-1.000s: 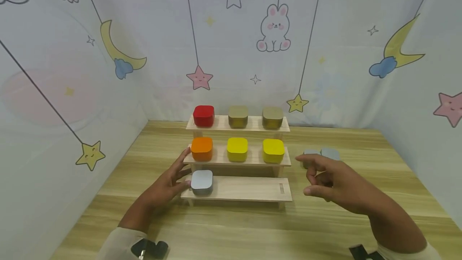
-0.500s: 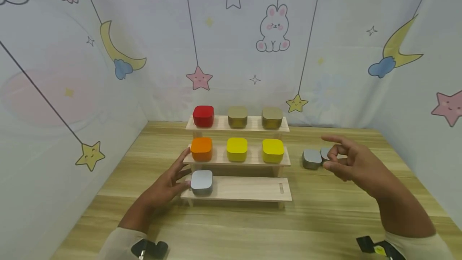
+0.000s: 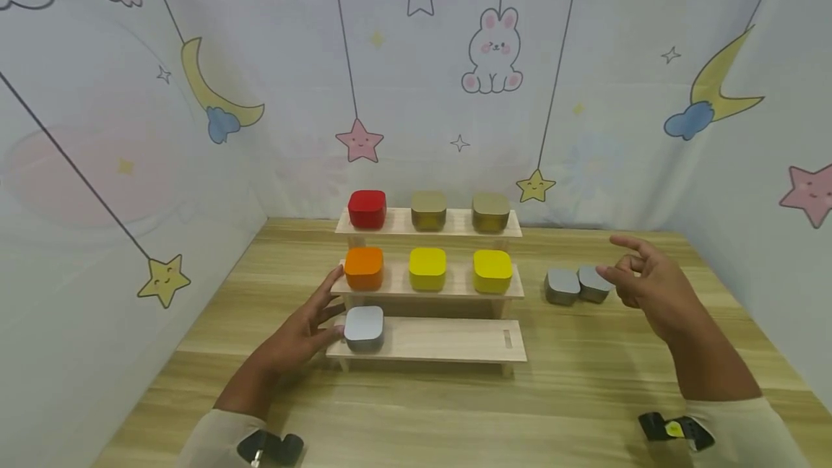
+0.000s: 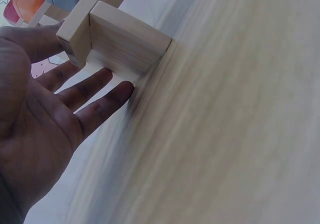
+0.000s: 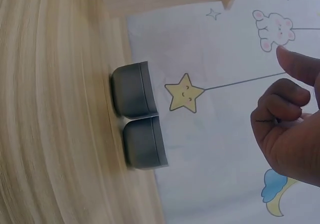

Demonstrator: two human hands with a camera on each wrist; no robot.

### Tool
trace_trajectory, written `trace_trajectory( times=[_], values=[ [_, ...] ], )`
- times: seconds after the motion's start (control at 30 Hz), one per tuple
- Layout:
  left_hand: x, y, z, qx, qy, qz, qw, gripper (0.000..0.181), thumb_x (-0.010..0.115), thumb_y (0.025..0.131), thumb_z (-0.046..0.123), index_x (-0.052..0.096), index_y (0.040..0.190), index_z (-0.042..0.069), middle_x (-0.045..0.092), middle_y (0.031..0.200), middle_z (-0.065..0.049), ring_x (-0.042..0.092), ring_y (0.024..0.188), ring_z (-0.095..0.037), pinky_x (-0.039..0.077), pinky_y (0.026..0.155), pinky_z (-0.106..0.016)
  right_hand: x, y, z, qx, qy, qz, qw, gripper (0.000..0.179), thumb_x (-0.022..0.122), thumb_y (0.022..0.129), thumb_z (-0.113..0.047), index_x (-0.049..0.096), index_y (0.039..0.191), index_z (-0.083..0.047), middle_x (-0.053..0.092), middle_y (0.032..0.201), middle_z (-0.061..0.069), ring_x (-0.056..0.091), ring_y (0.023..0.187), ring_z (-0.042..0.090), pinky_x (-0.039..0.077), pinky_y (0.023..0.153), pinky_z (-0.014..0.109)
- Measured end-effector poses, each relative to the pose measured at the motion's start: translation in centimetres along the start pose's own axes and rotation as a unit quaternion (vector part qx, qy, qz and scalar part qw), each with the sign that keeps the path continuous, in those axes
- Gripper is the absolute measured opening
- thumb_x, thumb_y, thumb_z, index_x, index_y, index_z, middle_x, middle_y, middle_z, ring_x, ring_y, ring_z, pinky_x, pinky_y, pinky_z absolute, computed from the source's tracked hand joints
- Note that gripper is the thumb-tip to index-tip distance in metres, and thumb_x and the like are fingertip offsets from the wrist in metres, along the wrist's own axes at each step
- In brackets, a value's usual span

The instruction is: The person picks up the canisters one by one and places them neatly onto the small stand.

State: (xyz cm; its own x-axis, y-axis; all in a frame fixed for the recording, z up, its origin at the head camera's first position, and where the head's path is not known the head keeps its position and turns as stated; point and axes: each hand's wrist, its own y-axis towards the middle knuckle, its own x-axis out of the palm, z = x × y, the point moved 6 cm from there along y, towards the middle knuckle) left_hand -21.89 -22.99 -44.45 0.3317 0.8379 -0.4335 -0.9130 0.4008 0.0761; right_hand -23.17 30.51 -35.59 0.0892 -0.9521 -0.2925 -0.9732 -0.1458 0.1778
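My left hand (image 3: 302, 334) rests against the left end of a three-tier wooden rack (image 3: 448, 341), its fingers spread beside the end support in the left wrist view. Near its thumb, a silver rounded-square tin (image 3: 364, 328) sits on the lowest tier. My right hand (image 3: 653, 287) hovers to the right of the rack, index finger and thumb out, other fingers bent, holding nothing. Just left of it, two grey rounded-square tins, a left one (image 3: 562, 286) and a right one (image 3: 593, 284), stand side by side on the table. In the right wrist view, that hand (image 5: 295, 119) is apart from them.
An orange box (image 3: 364, 269) and two yellow boxes (image 3: 427, 269) occupy the middle tier. On the top tier are a red box (image 3: 367, 209) and two dull gold ones (image 3: 428, 210). The wooden table (image 3: 416, 417) meets a printed cloth backdrop (image 3: 416, 92) behind and at both sides.
My right hand has moved rightward, away from the rack's right end and past the two grey tins, which are now more fully visible. My left hand stays where it was.
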Motion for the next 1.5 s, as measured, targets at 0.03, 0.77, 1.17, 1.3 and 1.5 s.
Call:
trace_trajectory(
  times=[0.03,0.77,1.17,1.3,1.5],
  values=[
    [0.0,0.0,0.0,-0.002,-0.003,0.001,1.0,0.109,0.069,0.103,-0.003,0.001,0.176,0.041,0.003,0.187,-0.002,0.038,0.159,-0.056,0.048,0.12,-0.068,-0.1,0.0,0.1,0.003,-0.012,0.005,0.9999,0.074,0.066,0.11,-0.011,0.022,0.169,0.0,0.048,0.072,-0.013,0.022,0.053,0.023,0.025,0.05,0.041],
    [0.1,0.1,-0.2,-0.01,-0.002,0.001,0.9999,0.107,0.068,0.104,-0.002,0.001,0.177,0.038,0.004,0.187,-0.004,0.038,0.16,-0.055,0.046,0.121,-0.069,-2.6,1.2,6.4,0.125,-0.131,-0.027,0.983,0.093,0.061,0.113,-0.038,0.001,0.174,-0.001,0.032,0.061,-0.01,0.03,0.051,0.009,0.041,0.061,0.037],
    [0.1,0.1,-0.2,-0.002,-0.005,-0.002,1.0,0.108,0.069,0.103,-0.002,0.002,0.177,0.04,0.003,0.187,-0.003,0.038,0.16,-0.056,0.049,0.119,-0.065,-2.4,1.3,8.4,0.161,-0.1,-0.094,0.9774,0.094,0.061,0.114,-0.031,-0.005,0.175,-0.004,0.036,0.067,-0.008,0.029,0.05,0.008,0.04,0.055,0.036],
    [0.1,0.1,-0.1,-0.006,-0.008,-0.002,1.0,0.107,0.068,0.103,-0.002,0.001,0.177,0.038,0.003,0.187,-0.005,0.037,0.16,-0.056,0.046,0.121,-0.069,-2.2,1.4,8.8,0.167,-0.094,-0.104,0.9759,0.091,0.06,0.114,-0.028,-0.002,0.174,-0.002,0.041,0.077,-0.006,0.031,0.053,0.006,0.04,0.056,0.032],
    [0.1,-0.1,0.1,-0.005,-0.008,-0.001,1.0,0.107,0.067,0.104,-0.002,-0.001,0.177,0.033,0.003,0.187,-0.011,0.036,0.16,-0.057,0.042,0.121,-0.073,-2.3,1.8,9.6,0.163,-0.15,-0.125,0.9672,0.09,0.058,0.115,-0.036,0.0,0.173,0.001,0.057,0.135,0.045,0.064,0.1,0.016,0.056,0.081,0.03]
  ],
)
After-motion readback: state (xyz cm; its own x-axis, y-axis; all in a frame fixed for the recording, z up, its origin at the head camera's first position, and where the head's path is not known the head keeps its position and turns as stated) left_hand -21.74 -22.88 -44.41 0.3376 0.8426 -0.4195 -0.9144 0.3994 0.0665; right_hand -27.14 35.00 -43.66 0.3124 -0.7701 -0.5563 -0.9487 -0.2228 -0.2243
